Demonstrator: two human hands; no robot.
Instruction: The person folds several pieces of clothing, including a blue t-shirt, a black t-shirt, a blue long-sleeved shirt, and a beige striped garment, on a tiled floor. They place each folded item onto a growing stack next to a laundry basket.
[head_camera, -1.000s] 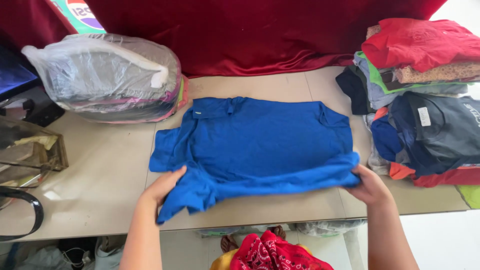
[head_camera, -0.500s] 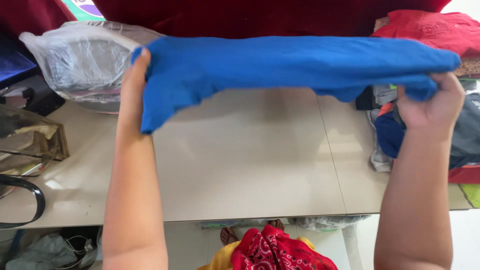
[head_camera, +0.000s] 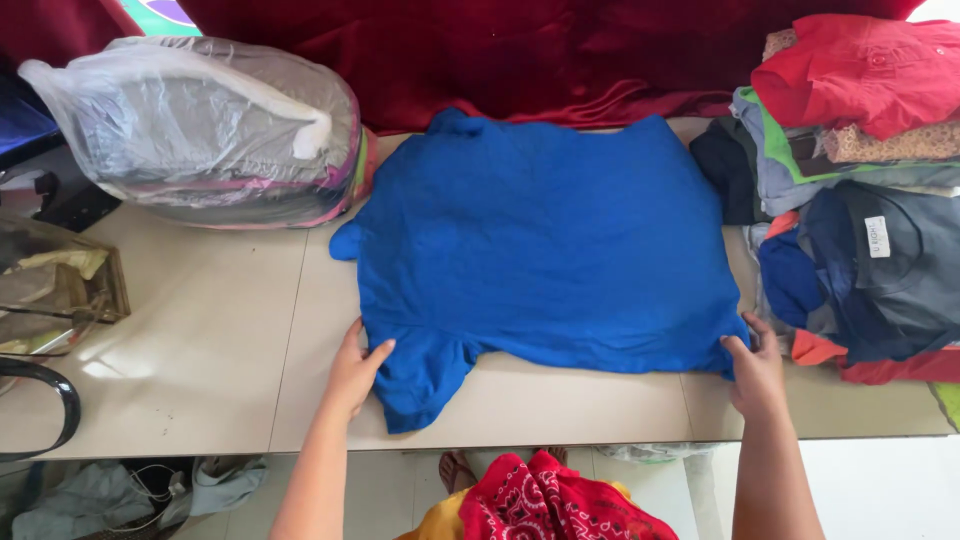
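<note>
A blue shirt (head_camera: 545, 240) lies spread flat on the beige table (head_camera: 190, 330), its back side up and one short sleeve hanging toward the front edge. My left hand (head_camera: 355, 368) rests on the shirt's near left edge beside that sleeve, thumb on the cloth. My right hand (head_camera: 754, 368) pinches the shirt's near right corner against the table. Both forearms reach in from the bottom of the view.
A clear plastic bag of folded clothes (head_camera: 205, 130) sits at the back left. A heap of mixed garments (head_camera: 860, 190) fills the right side. Dark red drape (head_camera: 540, 50) hangs behind. A glass box (head_camera: 55, 290) and a black strap (head_camera: 50, 400) lie at the left.
The shirt was lifted off the table, held stretched in the air, then laid back down flat and flipped, farther from me. Both hands came down with it to its near edge.
</note>
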